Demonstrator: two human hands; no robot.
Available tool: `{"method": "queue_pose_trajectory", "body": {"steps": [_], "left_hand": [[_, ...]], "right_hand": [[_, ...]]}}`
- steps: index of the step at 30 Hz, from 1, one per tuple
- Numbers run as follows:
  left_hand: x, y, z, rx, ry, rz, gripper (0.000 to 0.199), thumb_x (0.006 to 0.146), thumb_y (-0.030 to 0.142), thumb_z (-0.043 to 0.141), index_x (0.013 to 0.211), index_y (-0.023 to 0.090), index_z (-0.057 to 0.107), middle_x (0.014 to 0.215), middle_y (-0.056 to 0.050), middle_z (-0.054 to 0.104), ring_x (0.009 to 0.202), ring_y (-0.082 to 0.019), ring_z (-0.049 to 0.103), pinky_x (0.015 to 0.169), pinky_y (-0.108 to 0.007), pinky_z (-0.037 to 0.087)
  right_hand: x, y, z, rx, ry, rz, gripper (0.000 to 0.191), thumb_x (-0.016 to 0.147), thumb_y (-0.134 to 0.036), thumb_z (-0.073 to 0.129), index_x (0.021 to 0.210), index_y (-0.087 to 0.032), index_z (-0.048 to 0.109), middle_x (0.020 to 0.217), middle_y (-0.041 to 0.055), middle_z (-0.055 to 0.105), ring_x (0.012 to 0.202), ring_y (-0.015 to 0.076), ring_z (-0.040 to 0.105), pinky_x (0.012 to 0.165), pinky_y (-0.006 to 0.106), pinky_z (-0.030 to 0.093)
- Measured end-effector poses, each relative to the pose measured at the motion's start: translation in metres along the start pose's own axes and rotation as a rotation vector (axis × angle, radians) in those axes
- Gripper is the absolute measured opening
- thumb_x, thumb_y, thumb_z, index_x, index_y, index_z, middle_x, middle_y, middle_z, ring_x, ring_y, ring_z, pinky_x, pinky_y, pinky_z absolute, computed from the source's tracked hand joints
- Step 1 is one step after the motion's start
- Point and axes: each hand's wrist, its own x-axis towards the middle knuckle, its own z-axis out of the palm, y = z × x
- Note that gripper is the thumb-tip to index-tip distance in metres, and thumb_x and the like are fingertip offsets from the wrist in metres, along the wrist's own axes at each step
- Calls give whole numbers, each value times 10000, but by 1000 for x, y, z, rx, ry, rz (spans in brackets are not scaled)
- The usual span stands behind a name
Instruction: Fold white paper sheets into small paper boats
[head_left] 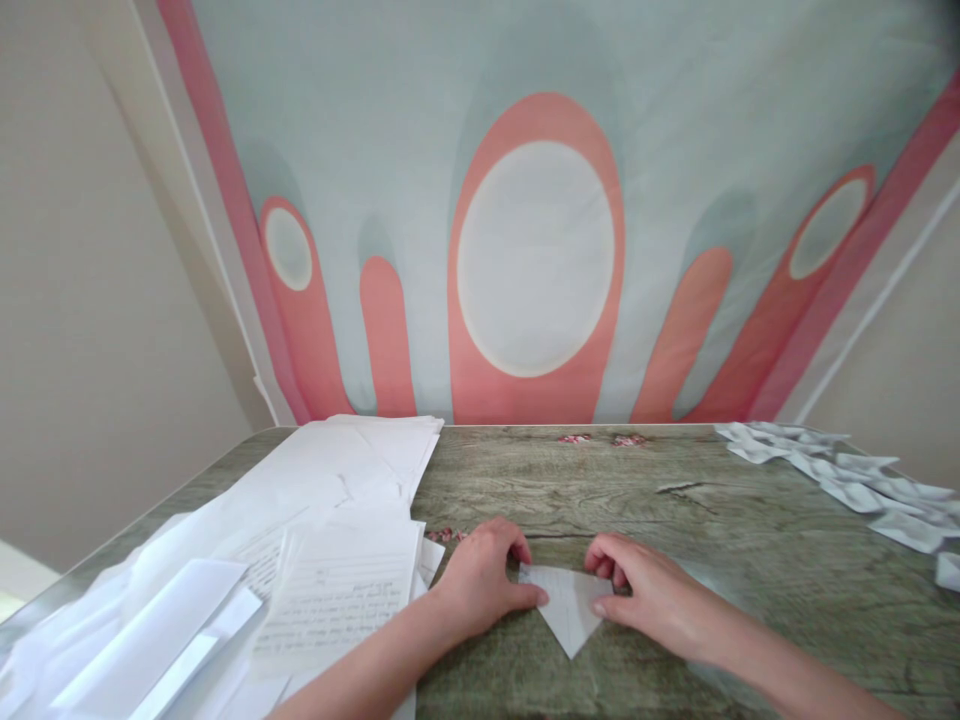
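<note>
A small white piece of folded paper, triangular with its tip toward me, is held just above or on the wooden table. My left hand pinches its upper left corner between thumb and fingers. At the opposite corner my right hand grips it the same way, thumb underneath and fingers curled. Whether the paper touches the tabletop I cannot tell. Close to my left forearm lies a stack of handwritten sheets.
Loose white papers spread over the table's left side, with folded strips on top. Several folded white paper pieces lie in rows at the far right. A cloth backdrop with coral arches rises behind the table.
</note>
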Motion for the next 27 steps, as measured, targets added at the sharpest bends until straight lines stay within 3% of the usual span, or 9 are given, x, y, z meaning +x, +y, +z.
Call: {"method": "queue_pose_trajectory", "body": {"steps": [9, 17, 19, 22, 25, 27], "left_hand": [[-1, -1, 2, -145, -91, -44, 343, 571, 336, 732, 862, 198, 613, 695, 50, 577, 615, -118, 504, 538, -198, 331], [0, -2, -3, -230, -162, 19, 149, 655, 289, 670, 745, 171, 675, 668, 33, 558, 592, -106, 484, 520, -184, 331], [0, 1, -4, -291, -103, 45, 110, 684, 261, 654, 733, 164, 671, 668, 31, 553, 606, -105, 490, 545, -186, 351], [-1, 7, -5, -367, 90, 101, 67, 725, 224, 634, 719, 163, 662, 706, 16, 571, 690, -121, 529, 642, -202, 388], [-2, 11, -4, -394, 244, 176, 67, 755, 194, 611, 712, 171, 657, 731, 3, 580, 734, -129, 545, 713, -221, 400], [-3, 10, -3, -358, 274, 227, 67, 749, 159, 607, 725, 186, 663, 745, -2, 581, 755, -136, 545, 740, -235, 400]], "right_hand": [[2, 4, 0, -29, -27, -10, 145, 634, -181, 613, 769, -207, 566, 781, -22, 548, 698, 131, 522, 608, 223, 361], [1, 1, 0, 23, -27, -56, 89, 666, -190, 607, 721, -193, 536, 739, -28, 546, 691, 133, 507, 611, 222, 353], [1, -3, -1, 97, -46, -89, 67, 707, -213, 588, 727, -191, 528, 709, -34, 549, 680, 131, 503, 608, 218, 360], [1, -10, -5, 182, -25, -161, 82, 781, -254, 544, 733, -190, 522, 680, -37, 542, 660, 127, 503, 599, 213, 372], [0, -14, -9, 93, 142, -258, 121, 835, -254, 497, 737, -196, 538, 708, -19, 556, 695, 139, 517, 650, 236, 388], [-1, -13, -8, -48, 274, -380, 117, 851, -211, 479, 762, -202, 555, 772, 3, 576, 765, 154, 522, 728, 271, 385]]}}
